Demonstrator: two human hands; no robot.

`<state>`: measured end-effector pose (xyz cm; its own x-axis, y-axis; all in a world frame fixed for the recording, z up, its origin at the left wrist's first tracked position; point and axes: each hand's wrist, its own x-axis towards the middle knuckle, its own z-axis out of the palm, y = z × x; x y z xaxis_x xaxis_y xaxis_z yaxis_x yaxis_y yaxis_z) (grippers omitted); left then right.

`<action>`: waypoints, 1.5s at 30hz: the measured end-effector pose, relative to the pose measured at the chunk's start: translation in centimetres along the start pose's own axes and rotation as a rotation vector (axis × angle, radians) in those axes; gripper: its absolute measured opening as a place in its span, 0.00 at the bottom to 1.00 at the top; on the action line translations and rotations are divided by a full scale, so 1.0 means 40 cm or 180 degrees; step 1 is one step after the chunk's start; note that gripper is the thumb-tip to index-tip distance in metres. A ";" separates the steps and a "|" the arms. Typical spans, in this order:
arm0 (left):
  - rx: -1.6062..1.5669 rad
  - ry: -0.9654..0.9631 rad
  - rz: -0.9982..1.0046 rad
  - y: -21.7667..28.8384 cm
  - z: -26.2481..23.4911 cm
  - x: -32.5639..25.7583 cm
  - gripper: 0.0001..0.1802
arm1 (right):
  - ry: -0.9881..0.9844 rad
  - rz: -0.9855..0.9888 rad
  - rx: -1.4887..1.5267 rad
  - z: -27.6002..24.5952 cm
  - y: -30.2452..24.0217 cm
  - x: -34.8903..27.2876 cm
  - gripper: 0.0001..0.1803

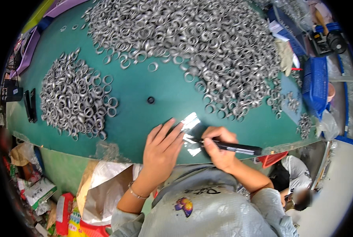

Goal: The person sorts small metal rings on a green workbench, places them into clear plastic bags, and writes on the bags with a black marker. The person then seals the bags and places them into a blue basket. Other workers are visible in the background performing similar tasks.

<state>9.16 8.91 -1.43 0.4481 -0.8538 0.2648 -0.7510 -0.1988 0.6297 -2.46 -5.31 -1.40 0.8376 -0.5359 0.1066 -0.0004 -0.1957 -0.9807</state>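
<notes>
My left hand (162, 146) lies flat, fingers spread, pressing on a small clear plastic bag (191, 132) at the near edge of the green table (160, 94). In my right hand (220, 148) I hold a black marker pen (231, 147), its tip touching the bag. A large heap of grey metal rings (192, 43) covers the far half of the table. A smaller pile of the same rings (75, 98) lies at the left. One black ring (151, 100) sits alone in the middle.
Blue plastic crates (315, 83) stand at the right edge beside small ring clusters (305, 124). Black objects (30, 104) lie at the table's left end. Bags and packets (46, 193) are on the floor at lower left. Another person (295, 185) sits low at the right.
</notes>
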 end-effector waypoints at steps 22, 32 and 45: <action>-0.0671 -0.0173 -0.0369 -0.010 -0.022 0.015 0.24 | -0.0050 -0.0190 -0.0511 0.036 -0.006 0.030 0.07; -0.0760 -0.0299 -0.0300 -0.023 -0.022 0.012 0.26 | -0.0302 -0.0211 -0.0605 0.041 -0.006 0.038 0.06; -0.0782 -0.0361 -0.0318 -0.023 -0.028 0.014 0.25 | -0.0414 -0.0248 -0.0851 0.029 -0.004 0.029 0.10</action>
<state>10.64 9.16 -1.04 0.4465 -0.8870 0.1179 -0.5596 -0.1740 0.8103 -0.84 -4.94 -1.31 0.9036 -0.4045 0.1409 -0.0628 -0.4505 -0.8906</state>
